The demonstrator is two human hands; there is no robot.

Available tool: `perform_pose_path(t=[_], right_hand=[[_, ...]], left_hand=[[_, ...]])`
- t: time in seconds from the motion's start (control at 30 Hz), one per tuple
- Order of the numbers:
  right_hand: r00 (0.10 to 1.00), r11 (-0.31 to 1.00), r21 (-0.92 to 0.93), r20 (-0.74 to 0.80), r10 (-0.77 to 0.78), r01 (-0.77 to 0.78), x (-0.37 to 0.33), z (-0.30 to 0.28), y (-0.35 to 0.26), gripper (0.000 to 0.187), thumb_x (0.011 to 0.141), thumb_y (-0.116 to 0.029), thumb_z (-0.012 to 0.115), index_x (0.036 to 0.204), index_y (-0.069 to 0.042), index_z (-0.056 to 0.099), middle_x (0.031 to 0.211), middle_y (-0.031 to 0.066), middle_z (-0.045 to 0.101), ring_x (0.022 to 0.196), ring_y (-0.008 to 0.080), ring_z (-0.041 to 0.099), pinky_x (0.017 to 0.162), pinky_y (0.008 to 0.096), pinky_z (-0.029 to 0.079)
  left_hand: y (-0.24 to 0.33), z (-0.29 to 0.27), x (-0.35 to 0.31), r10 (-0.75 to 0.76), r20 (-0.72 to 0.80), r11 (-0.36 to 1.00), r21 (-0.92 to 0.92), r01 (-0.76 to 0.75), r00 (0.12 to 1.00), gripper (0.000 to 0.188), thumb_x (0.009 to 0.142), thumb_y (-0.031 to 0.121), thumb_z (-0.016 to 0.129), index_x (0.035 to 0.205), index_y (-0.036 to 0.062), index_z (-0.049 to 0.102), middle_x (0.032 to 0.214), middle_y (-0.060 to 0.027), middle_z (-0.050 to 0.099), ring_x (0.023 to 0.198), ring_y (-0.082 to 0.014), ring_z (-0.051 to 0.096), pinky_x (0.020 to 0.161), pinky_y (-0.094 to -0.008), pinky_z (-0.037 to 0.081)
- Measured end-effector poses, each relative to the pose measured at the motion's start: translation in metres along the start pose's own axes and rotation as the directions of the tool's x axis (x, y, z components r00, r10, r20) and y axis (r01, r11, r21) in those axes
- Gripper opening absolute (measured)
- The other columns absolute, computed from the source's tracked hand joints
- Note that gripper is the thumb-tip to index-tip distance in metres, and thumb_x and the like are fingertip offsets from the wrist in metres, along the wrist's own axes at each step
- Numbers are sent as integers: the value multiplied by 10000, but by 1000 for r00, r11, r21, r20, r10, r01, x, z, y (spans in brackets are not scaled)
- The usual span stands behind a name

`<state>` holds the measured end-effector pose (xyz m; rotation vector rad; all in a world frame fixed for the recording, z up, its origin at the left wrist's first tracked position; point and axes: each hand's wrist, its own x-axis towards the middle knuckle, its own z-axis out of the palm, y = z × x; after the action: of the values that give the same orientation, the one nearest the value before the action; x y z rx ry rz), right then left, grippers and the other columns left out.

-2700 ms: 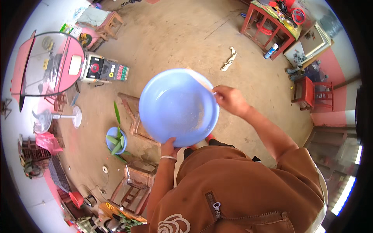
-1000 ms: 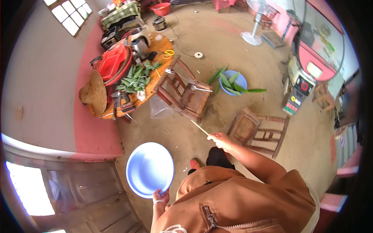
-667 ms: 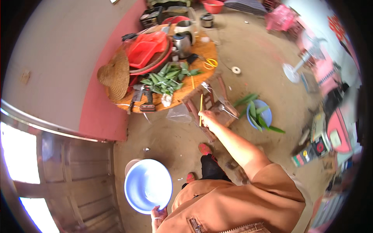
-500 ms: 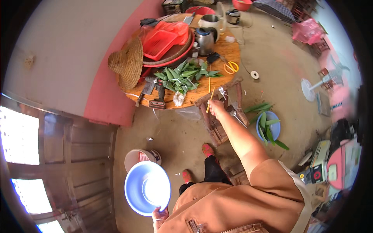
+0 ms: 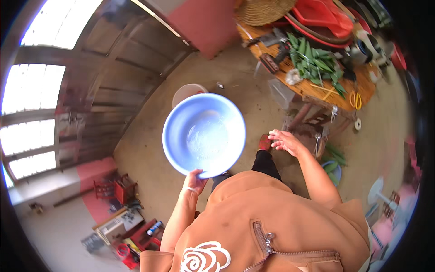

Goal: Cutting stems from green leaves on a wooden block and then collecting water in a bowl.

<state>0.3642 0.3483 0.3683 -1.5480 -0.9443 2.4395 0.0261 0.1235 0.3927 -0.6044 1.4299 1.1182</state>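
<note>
My left hand (image 5: 195, 180) grips the near rim of a light blue plastic basin (image 5: 178, 136), which is held out in front of me with its inside facing up. Wet-looking shine shows on the bottom of the basin; I cannot tell how much water is in it. To the right of the basin, my right hand (image 5: 285, 141) is empty, its fingers stretched out and apart. Yellowish sticks (image 5: 324, 89) lie on the wooden table (image 5: 297, 85) beside a pile of long green leaves (image 5: 313, 60).
A pale bucket (image 5: 183, 93) stands on the floor partly behind the basin. On the table are a cordless drill (image 5: 274, 59), a straw hat (image 5: 266, 11), red baskets (image 5: 324, 17) and yellow-handled scissors (image 5: 355, 100). A wooden stool stands at the table's near edge.
The stick has left my right hand, which has drawn back from the table and opened. My left hand has brought the basin up and forward. The view has swung left.
</note>
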Motion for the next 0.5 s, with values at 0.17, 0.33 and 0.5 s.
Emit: perform_pose_path(t=[0.17, 0.33, 0.5], right_hand=[[985, 920, -353, 97, -144, 170, 12, 106, -53, 710, 837, -521, 559, 1310, -15, 404, 1197, 86, 513, 882, 134, 543, 746, 263, 456], [962, 651, -708, 209, -175, 272, 43, 276, -98, 586, 822, -517, 573, 1163, -43, 530, 950, 45, 622, 782, 138, 595, 702, 276, 488], [963, 785, -597, 270, -2, 169, 68, 391, -2, 487, 749, -214, 580, 1188, -33, 472, 1008, 109, 597, 824, 239, 630, 682, 414, 541]], left_hand=[[39, -67, -12, 97, 116, 992, 67, -105, 989, 332, 731, 61, 553, 1050, 0, 483, 986, -102, 569, 879, -237, 588, 794, -374, 513], [138, -197, -33, 193, 368, 913, 272, -303, 909, 367, 725, 95, 570, 1073, -15, 525, 974, -100, 594, 882, -229, 593, 785, -380, 503], [155, -322, -33, 469, 293, 865, 40, -501, 833, 770, 761, 288, 719, 1362, 64, 293, 1241, -120, 485, 1077, -214, 517, 837, -362, 478]])
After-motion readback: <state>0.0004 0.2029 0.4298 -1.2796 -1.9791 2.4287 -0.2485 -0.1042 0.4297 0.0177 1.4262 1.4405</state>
